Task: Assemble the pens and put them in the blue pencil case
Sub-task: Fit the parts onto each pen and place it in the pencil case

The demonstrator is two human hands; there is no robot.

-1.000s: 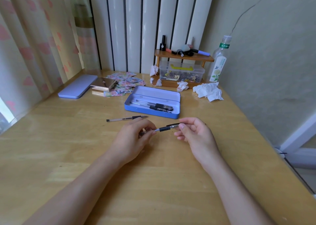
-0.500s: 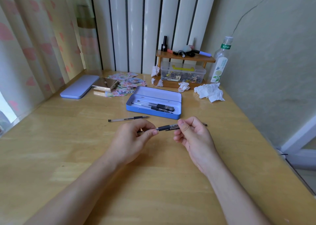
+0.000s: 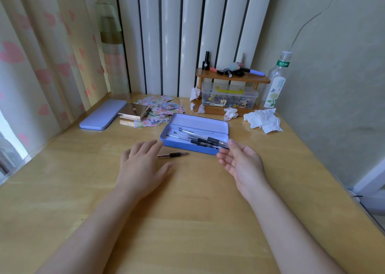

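Observation:
The blue pencil case [image 3: 188, 147] lies open in the middle of the wooden table, with several black-grip pens [image 3: 205, 140] lying inside it. One more pen [image 3: 174, 154] rests on the table just in front of the case, its left end hidden under my left hand [image 3: 143, 165]. That hand hovers flat with its fingers spread and holds nothing. My right hand [image 3: 241, 163] sits at the case's front right corner, palm turned inward, fingers apart. Its thumb tip is right beside the nearest pen in the case, and nothing is in its grip.
The case's lid [image 3: 102, 117] lies at the left by the curtain. Stickers and a shiny compact [image 3: 136, 111] sit behind the case. A small wooden shelf [image 3: 231, 79] over a clear box, crumpled tissues [image 3: 263, 120] and a plastic bottle [image 3: 276, 86] stand at the back right.
The pen held between both hands now lies in the case. My right hand let go of it and opened. My left hand moved left over the pen on the table.

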